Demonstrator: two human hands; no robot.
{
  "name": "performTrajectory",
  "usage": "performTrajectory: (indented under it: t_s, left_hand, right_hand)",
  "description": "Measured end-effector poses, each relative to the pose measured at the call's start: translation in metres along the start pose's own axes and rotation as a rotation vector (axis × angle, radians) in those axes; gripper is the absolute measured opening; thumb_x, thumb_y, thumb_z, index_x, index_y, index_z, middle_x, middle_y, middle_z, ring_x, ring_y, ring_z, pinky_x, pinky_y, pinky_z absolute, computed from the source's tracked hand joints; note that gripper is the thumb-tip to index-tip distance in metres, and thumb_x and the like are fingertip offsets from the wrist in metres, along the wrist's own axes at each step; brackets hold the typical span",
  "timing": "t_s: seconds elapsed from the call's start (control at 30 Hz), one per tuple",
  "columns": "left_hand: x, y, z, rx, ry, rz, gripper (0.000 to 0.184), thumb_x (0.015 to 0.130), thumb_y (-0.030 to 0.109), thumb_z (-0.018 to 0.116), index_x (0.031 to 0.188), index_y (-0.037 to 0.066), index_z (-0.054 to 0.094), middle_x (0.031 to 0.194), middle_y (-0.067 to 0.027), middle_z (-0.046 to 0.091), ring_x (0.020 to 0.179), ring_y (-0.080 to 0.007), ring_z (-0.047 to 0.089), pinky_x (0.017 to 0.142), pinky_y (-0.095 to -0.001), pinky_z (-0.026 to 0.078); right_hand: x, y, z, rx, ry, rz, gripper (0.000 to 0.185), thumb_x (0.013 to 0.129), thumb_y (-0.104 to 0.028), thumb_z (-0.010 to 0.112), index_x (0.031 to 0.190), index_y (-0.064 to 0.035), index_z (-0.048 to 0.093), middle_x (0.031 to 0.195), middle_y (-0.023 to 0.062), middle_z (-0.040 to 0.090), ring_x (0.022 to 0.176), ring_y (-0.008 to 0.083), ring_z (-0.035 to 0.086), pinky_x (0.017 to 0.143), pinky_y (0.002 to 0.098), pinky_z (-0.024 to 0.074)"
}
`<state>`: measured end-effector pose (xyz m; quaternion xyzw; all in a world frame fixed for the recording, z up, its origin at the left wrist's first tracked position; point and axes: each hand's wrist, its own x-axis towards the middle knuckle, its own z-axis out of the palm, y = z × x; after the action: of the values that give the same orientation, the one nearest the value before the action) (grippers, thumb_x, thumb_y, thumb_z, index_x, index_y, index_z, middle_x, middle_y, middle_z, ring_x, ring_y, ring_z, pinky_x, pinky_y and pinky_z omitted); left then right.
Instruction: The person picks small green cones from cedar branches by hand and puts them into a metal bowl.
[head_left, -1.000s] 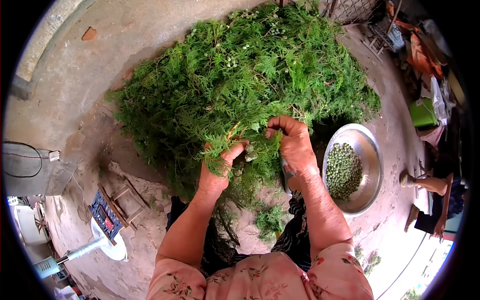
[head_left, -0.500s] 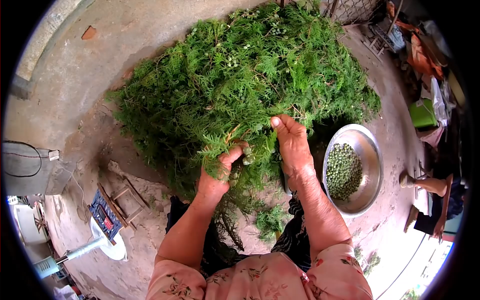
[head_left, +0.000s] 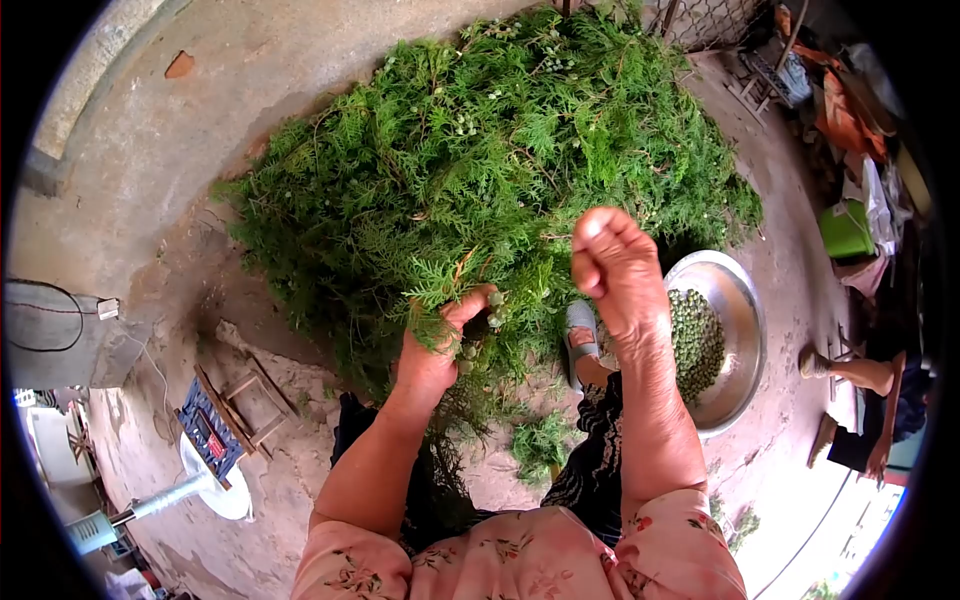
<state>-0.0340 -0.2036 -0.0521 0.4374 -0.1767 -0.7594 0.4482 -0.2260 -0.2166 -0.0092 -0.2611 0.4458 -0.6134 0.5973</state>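
Note:
My left hand (head_left: 432,352) is closed around a leafy evergreen branch (head_left: 440,283). Pale green cones (head_left: 497,310) show on it beside my thumb. My right hand (head_left: 628,275) is raised near the left rim of the metal bowl (head_left: 752,365), its fingers curled in and pressed to the thumb. Whatever is inside those fingers, if anything, is hidden. Small green cones (head_left: 700,345) lie in the bowl, partly covered by my right wrist. A large heap of evergreen branches (head_left: 480,160) spreads in front of both hands.
Loose sprigs (head_left: 543,445) lie on the floor between my legs, near my shoe (head_left: 580,340). At left stand a small wooden stool (head_left: 262,405) and a white fan (head_left: 215,480). Another person's leg (head_left: 865,372) shows at right, below a green container (head_left: 846,228).
My right hand has moved away from the branch, right and slightly up toward the bowl, and its fingers have curled in. My left hand stays in place with the branch.

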Motion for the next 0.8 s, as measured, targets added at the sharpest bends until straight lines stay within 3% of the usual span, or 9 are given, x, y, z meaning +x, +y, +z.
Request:
performTrajectory:
  t_s: [0.17, 0.23, 0.27, 0.43, 0.53, 0.6, 0.63, 0.7, 0.8]
  left_hand:
    - [-0.003, 0.001, 0.007, 0.152, -0.001, 0.097, 0.022, 0.075, 0.011, 0.068, 0.094, 0.000, 0.062, 0.084, -0.0055, 0.063, 0.072, -0.0138, 0.060, 0.062, -0.0262, 0.048]
    - [-0.003, 0.001, 0.006, 0.246, -0.024, 0.154, 0.021, 0.077, 0.013, 0.066, 0.093, -0.001, 0.063, 0.083, -0.0055, 0.063, 0.072, -0.0141, 0.060, 0.064, -0.0260, 0.048]
    - [-0.002, -0.001, 0.002, 0.240, -0.051, 0.139, 0.020, 0.075, 0.012, 0.068, 0.090, -0.001, 0.064, 0.082, -0.0058, 0.064, 0.072, -0.0126, 0.060, 0.065, -0.0258, 0.047]
    - [-0.004, -0.001, 0.002, 0.360, -0.097, 0.172, 0.019, 0.073, 0.012, 0.069, 0.087, 0.000, 0.066, 0.080, -0.0039, 0.065, 0.070, -0.0100, 0.057, 0.064, -0.0247, 0.043]
    - [-0.005, -0.001, 0.004, 0.306, -0.027, 0.116, 0.022, 0.074, 0.014, 0.069, 0.091, 0.001, 0.065, 0.081, -0.0025, 0.064, 0.071, -0.0105, 0.057, 0.066, -0.0253, 0.042]
    - [-0.005, 0.004, 0.005, 0.287, -0.016, 0.120, 0.021, 0.075, 0.012, 0.068, 0.093, 0.001, 0.064, 0.082, -0.0029, 0.063, 0.071, -0.0116, 0.058, 0.063, -0.0261, 0.046]
    - [-0.005, 0.006, 0.004, 0.267, -0.003, 0.124, 0.021, 0.076, 0.009, 0.066, 0.095, 0.001, 0.062, 0.083, -0.0033, 0.061, 0.070, -0.0128, 0.059, 0.060, -0.0269, 0.049]
    - [0.000, 0.001, -0.005, 0.249, -0.004, 0.102, 0.020, 0.076, 0.011, 0.067, 0.094, 0.002, 0.062, 0.082, -0.0032, 0.061, 0.069, -0.0137, 0.059, 0.059, -0.0279, 0.050]
    - [-0.001, 0.005, -0.004, 0.113, 0.029, -0.037, 0.024, 0.079, 0.016, 0.065, 0.099, 0.004, 0.061, 0.083, -0.0033, 0.062, 0.073, -0.0133, 0.058, 0.064, -0.0268, 0.047]
  right_hand:
    - [-0.005, 0.017, 0.013, -0.415, -0.094, 0.058, 0.015, 0.076, -0.008, 0.066, 0.090, -0.0031, 0.065, 0.079, 0.0066, 0.064, 0.052, 0.0082, 0.052, 0.044, 0.0221, 0.0427]
    - [0.001, 0.037, 0.008, -0.702, -0.081, -0.367, 0.023, 0.074, -0.002, 0.068, 0.097, -0.0001, 0.064, 0.088, 0.0039, 0.064, 0.065, 0.0087, 0.055, 0.058, 0.0211, 0.0468]
    - [-0.001, 0.032, 0.010, -0.692, -0.119, -0.308, 0.025, 0.071, -0.001, 0.069, 0.095, 0.0031, 0.062, 0.087, 0.0051, 0.063, 0.072, 0.0092, 0.054, 0.066, 0.0221, 0.0453]
    - [-0.002, 0.032, 0.017, -0.876, -0.127, -0.405, 0.023, 0.070, 0.001, 0.068, 0.090, 0.0044, 0.058, 0.073, 0.0058, 0.057, 0.067, 0.0093, 0.051, 0.062, 0.0241, 0.0429]
    - [-0.001, 0.036, 0.017, -0.837, -0.077, -0.424, 0.016, 0.075, -0.006, 0.066, 0.088, 0.0020, 0.060, 0.069, 0.0034, 0.056, 0.063, 0.0089, 0.049, 0.058, 0.0239, 0.0418]
    - [-0.004, 0.026, 0.024, -0.406, 0.134, 0.037, 0.012, 0.079, -0.012, 0.064, 0.088, -0.0035, 0.064, 0.066, 0.0052, 0.058, 0.059, 0.0134, 0.054, 0.054, 0.0269, 0.0447]
    - [-0.003, 0.011, 0.021, -0.416, 0.175, 0.154, 0.011, 0.083, -0.017, 0.061, 0.087, -0.0067, 0.064, 0.064, 0.0016, 0.057, 0.051, 0.0079, 0.048, 0.047, 0.0226, 0.0403]
    - [0.010, 0.011, -0.002, 0.038, 0.013, 0.083, 0.013, 0.084, -0.017, 0.060, 0.085, -0.0049, 0.062, 0.064, 0.0022, 0.055, 0.047, 0.0063, 0.044, 0.043, 0.0200, 0.0371]
    - [0.012, 0.007, -0.004, 0.242, -0.041, 0.065, 0.015, 0.085, -0.016, 0.057, 0.091, -0.0024, 0.057, 0.071, 0.0035, 0.057, 0.051, 0.0104, 0.047, 0.044, 0.0222, 0.0380]
